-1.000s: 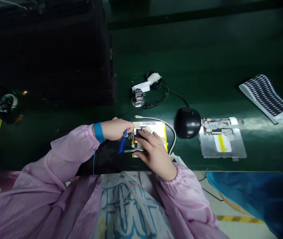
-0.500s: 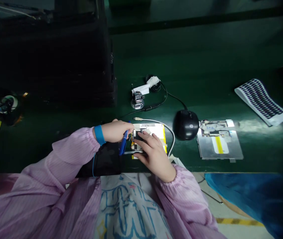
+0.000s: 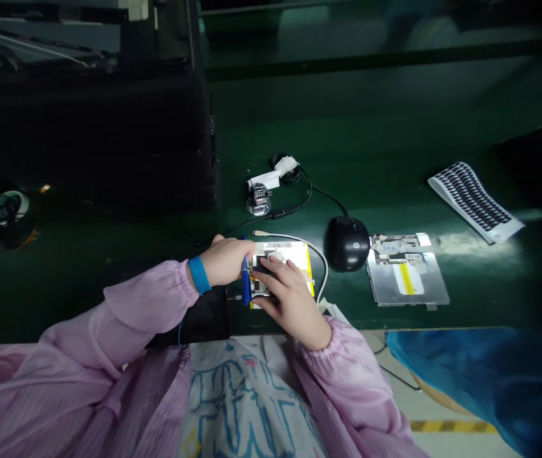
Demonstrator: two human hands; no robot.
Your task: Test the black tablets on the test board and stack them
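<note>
My left hand, with a blue band round its wrist, is closed on a blue pen. The pen stands almost in line with the left edge of a flat electronic assembly, which has a circuit board and yellow edges. Over this assembly lies my right hand, fingers spread and resting on its board; they hide part of it. A white cable curves round the assembly's right side, its plug lying just behind it.
A black mouse sits to the right, beside a second metal-backed assembly. Behind my hands stands a small metal tally counter. A sheet of black labels lies far right. A large black box fills the back left.
My left hand has swung the pen from a slant to nearly straight and closer to the assembly's left edge. My right hand stays on the assembly. The whole view has shifted slightly.
</note>
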